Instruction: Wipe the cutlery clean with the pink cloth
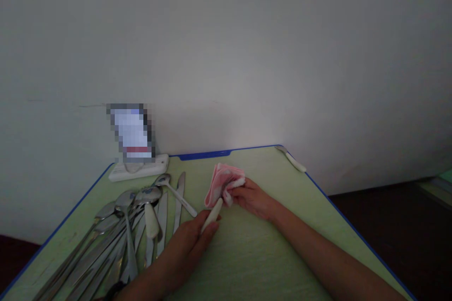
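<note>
Left forearm [151, 276] lies nearest; left hand [196, 234] pinches the white handle [213, 216] at its one o'clock; right hand [253, 198] pinches the pink cloth [219, 184] at its ten o'clock.

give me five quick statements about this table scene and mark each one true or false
1. The left hand holds a pale-handled utensil. True.
2. The right hand holds a dark green cloth. False: the cloth is pink with white.
3. The pile of cutlery lies on the right side of the table. False: it lies on the left side.
4. A white-handled piece of cutlery lies apart from the pile, near the table's far right corner. True.
5. The table's edging is red. False: it is blue.
</note>
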A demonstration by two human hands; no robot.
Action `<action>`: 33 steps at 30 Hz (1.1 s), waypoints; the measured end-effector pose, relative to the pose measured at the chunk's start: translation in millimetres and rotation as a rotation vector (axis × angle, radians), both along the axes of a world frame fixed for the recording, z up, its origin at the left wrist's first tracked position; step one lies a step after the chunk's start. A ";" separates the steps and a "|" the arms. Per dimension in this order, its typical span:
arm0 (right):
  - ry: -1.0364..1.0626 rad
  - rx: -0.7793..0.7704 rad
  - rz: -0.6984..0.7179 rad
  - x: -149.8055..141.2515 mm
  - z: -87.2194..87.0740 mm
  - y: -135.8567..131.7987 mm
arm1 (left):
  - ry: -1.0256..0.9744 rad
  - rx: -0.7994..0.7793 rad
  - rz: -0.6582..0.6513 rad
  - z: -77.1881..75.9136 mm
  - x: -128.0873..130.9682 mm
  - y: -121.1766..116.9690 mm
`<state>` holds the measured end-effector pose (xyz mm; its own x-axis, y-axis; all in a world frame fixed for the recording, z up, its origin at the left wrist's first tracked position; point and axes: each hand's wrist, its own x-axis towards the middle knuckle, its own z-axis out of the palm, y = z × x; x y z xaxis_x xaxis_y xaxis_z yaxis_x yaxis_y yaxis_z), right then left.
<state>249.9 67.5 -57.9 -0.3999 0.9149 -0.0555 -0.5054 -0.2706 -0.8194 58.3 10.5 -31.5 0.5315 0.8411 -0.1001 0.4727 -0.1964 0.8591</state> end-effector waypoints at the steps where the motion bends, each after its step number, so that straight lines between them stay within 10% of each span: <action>1: 0.013 -0.007 -0.002 0.5 0.4 0.2 | -0.006 -0.013 0.014 -0.6 -0.1 -0.2; 33: 0.124 -0.249 -0.037 7.0 2.6 7.1 | -0.219 -0.136 0.194 -10.4 0.9 0.7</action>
<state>256.9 74.7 -55.3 -0.3839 0.8935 -0.2330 -0.6112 -0.4350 -0.6612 59.3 11.2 -42.0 0.3842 0.9155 -0.1191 0.2906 0.0026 0.9568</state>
